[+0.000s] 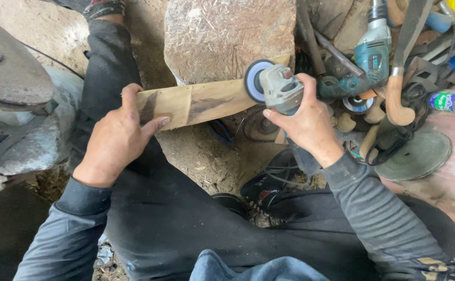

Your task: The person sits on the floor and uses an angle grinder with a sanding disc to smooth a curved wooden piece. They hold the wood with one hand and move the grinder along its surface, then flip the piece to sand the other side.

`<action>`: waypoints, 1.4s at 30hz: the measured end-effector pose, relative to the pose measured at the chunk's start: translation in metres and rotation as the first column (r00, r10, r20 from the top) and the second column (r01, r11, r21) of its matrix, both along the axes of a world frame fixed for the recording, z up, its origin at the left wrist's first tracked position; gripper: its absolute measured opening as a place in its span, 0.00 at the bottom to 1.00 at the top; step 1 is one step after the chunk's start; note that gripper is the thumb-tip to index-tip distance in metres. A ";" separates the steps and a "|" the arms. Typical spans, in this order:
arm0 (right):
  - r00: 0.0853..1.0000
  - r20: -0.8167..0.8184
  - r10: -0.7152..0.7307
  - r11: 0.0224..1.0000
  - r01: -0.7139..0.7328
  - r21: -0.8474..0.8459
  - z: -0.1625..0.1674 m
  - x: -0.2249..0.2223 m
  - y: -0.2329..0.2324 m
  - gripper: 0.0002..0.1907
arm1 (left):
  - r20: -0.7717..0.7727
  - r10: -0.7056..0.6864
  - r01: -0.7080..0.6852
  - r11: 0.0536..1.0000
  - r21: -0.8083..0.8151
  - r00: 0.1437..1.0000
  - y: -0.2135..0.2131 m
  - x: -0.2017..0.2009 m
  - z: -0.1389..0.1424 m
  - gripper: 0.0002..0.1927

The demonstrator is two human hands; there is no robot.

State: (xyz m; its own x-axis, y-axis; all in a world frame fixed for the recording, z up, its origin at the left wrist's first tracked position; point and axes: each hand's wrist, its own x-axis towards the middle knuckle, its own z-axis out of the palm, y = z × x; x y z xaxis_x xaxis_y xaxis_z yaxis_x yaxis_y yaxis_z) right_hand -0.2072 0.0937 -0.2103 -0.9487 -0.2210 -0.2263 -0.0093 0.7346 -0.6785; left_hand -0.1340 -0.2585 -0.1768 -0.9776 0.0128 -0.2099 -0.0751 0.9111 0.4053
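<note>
Sanding is the step I am reading here: my right hand (303,117) is wrapping closed around a small grey angle grinder (277,88), its disc touching the top edge of the wooden slat (196,103). My left hand (120,135) is gripping the slat's near end, thumb over the top and fingers along its face, resting it on the stone block (227,36) beyond. Next, I judge, comes a steady pass along the edge, with firm bracing.
</note>
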 end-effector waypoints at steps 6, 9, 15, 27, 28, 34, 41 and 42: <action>0.998 -0.064 -0.013 0.992 0.021 0.124 -0.014 -0.018 0.024 0.46 | 0.014 -0.012 0.012 0.999 0.038 1.000 -0.012 -0.011 -0.012 0.36; 0.996 -0.094 -0.011 0.985 0.027 0.169 -0.018 -0.027 0.029 0.47 | 0.018 -0.022 0.021 0.999 0.038 1.000 -0.016 -0.018 -0.017 0.37; 0.986 -0.161 0.045 0.993 -0.025 0.119 -0.026 -0.050 0.033 0.45 | 0.059 -0.029 0.028 0.999 0.027 0.998 -0.021 -0.025 -0.020 0.38; 0.975 -0.224 0.004 1.000 0.001 0.022 -0.035 -0.061 0.043 0.43 | 0.034 -0.025 0.025 1.000 0.003 0.999 -0.016 -0.021 -0.014 0.36; 0.983 -0.185 -0.005 1.000 0.008 0.015 -0.033 -0.054 0.043 0.43 | 0.035 -0.021 0.021 1.000 0.010 0.999 -0.016 -0.018 -0.013 0.36; 0.997 -0.059 -0.042 0.996 0.047 0.073 -0.015 -0.017 0.023 0.46 | -0.042 -0.031 0.031 0.999 0.009 0.999 -0.006 -0.006 -0.005 0.35; 0.999 -0.011 0.053 0.998 -0.053 -0.040 0.017 0.019 -0.023 0.45 | -0.005 0.039 -0.039 0.990 -0.133 0.999 0.019 0.014 0.015 0.36; 0.997 -0.008 0.081 0.994 -0.081 -0.067 0.021 0.022 -0.028 0.45 | -0.010 0.038 -0.039 0.991 -0.130 0.999 0.022 0.016 0.017 0.36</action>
State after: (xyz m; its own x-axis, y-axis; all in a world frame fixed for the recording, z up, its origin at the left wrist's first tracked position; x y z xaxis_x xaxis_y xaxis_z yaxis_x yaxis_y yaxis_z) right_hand -0.1856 0.0658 -0.1895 -0.9281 -0.3116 -0.2035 -0.0703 0.6838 -0.7263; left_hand -0.1178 -0.2369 -0.1596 -0.9785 -0.0514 -0.1999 -0.1082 0.9525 0.2845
